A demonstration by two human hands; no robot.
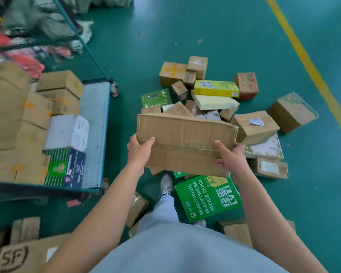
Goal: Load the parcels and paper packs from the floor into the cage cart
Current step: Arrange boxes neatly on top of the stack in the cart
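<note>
Left hand (138,149) and right hand (231,157) grasping a long cardboard parcel (185,140) by its ends, above floor pile (215,95), cage cart (95,119) to the left

floor (215,26): green, glossy | yellow line (307,62): diagonal, right

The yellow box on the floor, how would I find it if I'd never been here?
Start at the heap of parcels on the green floor, beyond the big cardboard box both hands are holding. Near the heap's far side lies a long, flat yellow box, resting on a paler yellow pack. It is the only bright yellow thing among brown cartons.
</note>
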